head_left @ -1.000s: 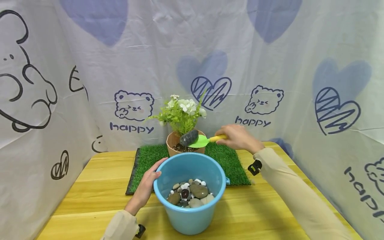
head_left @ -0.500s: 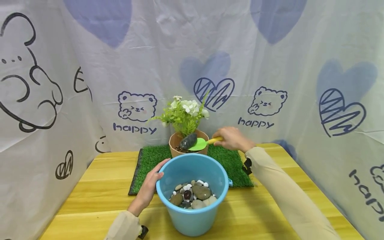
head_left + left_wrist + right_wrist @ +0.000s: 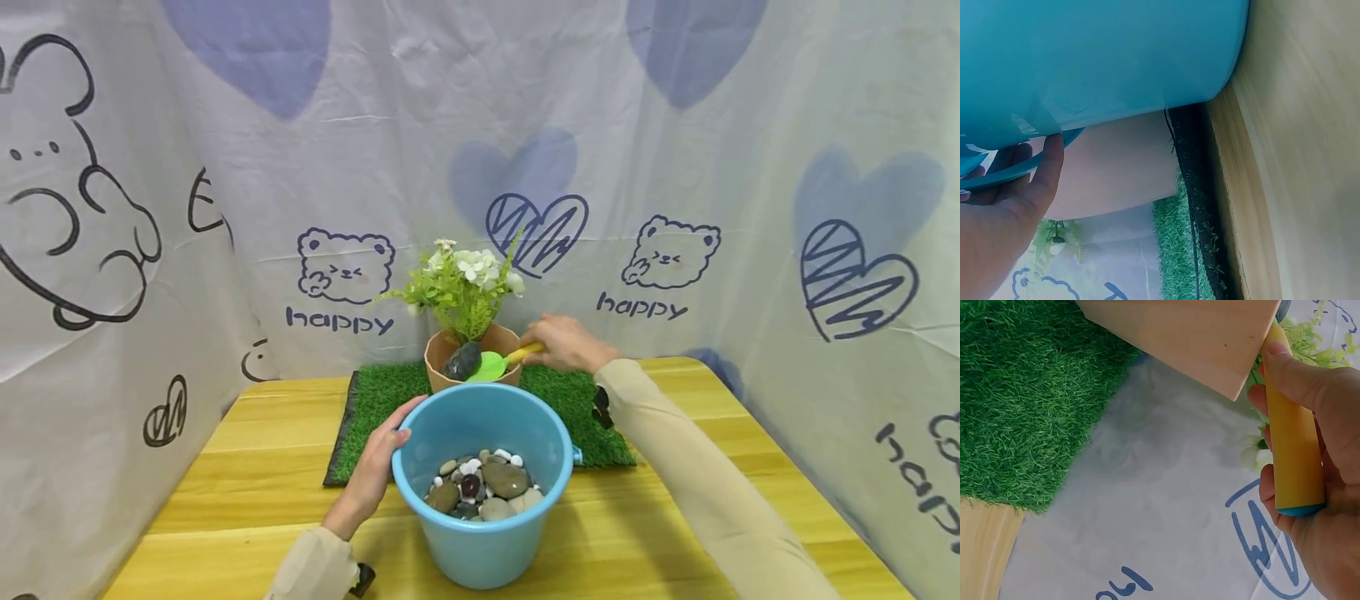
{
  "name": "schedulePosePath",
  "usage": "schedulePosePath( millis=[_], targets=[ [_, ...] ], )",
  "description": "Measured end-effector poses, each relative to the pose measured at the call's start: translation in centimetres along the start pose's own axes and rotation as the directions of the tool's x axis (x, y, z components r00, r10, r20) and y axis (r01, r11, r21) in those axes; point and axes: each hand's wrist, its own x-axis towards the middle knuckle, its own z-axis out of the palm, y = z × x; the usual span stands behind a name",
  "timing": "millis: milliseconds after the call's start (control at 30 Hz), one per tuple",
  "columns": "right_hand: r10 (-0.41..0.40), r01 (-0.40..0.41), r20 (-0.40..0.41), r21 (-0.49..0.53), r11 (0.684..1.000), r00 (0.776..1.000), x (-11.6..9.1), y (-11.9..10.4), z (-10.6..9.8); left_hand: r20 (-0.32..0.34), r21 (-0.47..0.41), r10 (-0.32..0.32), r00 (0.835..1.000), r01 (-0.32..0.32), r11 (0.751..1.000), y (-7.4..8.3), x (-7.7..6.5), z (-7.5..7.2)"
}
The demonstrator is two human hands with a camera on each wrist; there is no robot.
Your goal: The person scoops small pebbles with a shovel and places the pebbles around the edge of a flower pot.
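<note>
My right hand (image 3: pixel 566 343) grips the yellow handle (image 3: pixel 1296 450) of a small garden trowel, its green blade (image 3: pixel 489 367) sloping down into a tan flowerpot (image 3: pixel 441 383). Against the blade's tip a large dark grey stone (image 3: pixel 462 362) stands tilted inside the pot, below a leafy plant with white flowers (image 3: pixel 476 267). My left hand (image 3: pixel 375 462) holds the rim of a light blue bucket (image 3: pixel 483 550) at its left side, the thumb and fingers on either side of the rim in the left wrist view. Inside the bucket lie several stones (image 3: pixel 504 479), brown, grey and white.
The pot stands on a green artificial grass mat (image 3: pixel 600 437), behind the bucket. Under both is a yellow wooden table (image 3: pixel 247 467). White cloth (image 3: pixel 420 100) printed with hearts and bears hangs close around the back and sides.
My right hand has moved left and slightly down with the trowel. The dark stone has gone from lying on the blade over the pot to tilting lower inside it. My left hand stays on the bucket.
</note>
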Motion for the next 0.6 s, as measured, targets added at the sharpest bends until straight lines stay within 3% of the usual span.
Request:
schedulePosePath(
  millis=[600],
  targets=[
    [-0.032, 0.033, 0.007, -0.043, 0.999, 0.999, 2.2, 0.5, -0.2, -0.014, -0.025, 0.016, 1.000, -0.016, 1.000, -0.3, 0.0, 0.1]
  ],
)
